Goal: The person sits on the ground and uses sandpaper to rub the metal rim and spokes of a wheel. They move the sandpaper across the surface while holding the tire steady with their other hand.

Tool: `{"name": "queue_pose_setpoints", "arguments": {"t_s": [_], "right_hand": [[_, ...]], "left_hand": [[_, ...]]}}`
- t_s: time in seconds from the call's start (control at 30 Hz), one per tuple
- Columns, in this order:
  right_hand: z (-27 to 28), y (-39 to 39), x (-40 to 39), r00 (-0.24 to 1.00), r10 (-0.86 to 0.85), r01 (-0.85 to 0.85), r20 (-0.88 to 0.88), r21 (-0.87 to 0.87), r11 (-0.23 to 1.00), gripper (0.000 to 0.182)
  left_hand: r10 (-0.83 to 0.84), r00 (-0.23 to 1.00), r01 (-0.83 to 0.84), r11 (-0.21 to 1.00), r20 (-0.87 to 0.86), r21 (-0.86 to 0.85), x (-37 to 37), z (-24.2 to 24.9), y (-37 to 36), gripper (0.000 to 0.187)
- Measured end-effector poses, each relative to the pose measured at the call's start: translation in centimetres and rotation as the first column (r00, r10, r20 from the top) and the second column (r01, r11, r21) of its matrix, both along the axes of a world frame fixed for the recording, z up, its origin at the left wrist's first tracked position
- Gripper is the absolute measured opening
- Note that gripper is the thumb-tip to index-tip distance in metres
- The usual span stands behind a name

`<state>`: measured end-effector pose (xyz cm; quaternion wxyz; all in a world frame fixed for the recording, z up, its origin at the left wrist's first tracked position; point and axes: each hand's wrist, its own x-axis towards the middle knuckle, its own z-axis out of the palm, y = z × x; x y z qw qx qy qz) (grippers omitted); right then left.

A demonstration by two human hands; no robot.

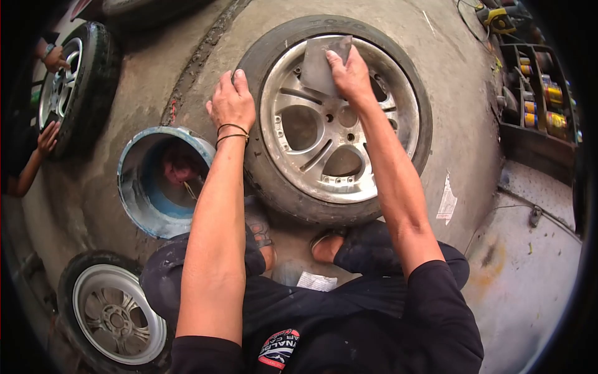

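The alloy rim is bare metal, dull silver and scuffed, more satin than shiny. Its tyre is matt black rubber, dusty grey along the sidewall. The sheet under the right hand looks like grey abrasive paper, flat and matt. The floor is rough concrete, stained and patchy. The bucket is worn blue plastic with a chalky, scraped lip. The cans on the shelf are glossy.
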<state>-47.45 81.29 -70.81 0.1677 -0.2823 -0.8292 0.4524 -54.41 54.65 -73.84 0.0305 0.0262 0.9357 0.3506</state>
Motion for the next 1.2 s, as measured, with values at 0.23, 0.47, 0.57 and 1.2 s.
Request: {"name": "queue_pose_setpoints", "arguments": {"t_s": [0.23,0.47,0.57,1.2], "right_hand": [[1.3,0.5,-0.5,0.999,-0.037,0.037,0.000,0.099,0.994,0.034],[0.5,0.2,-0.9,0.999,0.042,-0.041,-0.018,0.027,0.999,0.034],[2.7,-1.8,0.3,0.990,0.102,-0.102,0.093,-0.012,0.995,0.032],[-0.8,7.2,0.4,0.980,0.187,-0.193,-0.072,-0.083,0.978,0.044]], "left_hand": [[-0.007,1.000,0.007,1.000,-0.005,0.018,0.8,-0.4,0.1,0.057],[-0.004,1.000,0.005,1.000,-0.019,0.022,-0.5,0.2,0.4,0.058],[-0.017,1.000,0.017,1.000,0.005,0.021,0.5,-0.2,0.1,0.059],[-0.008,1.000,0.009,1.000,-0.016,0.024,-0.1,-0.5,0.1,0.059]]}}
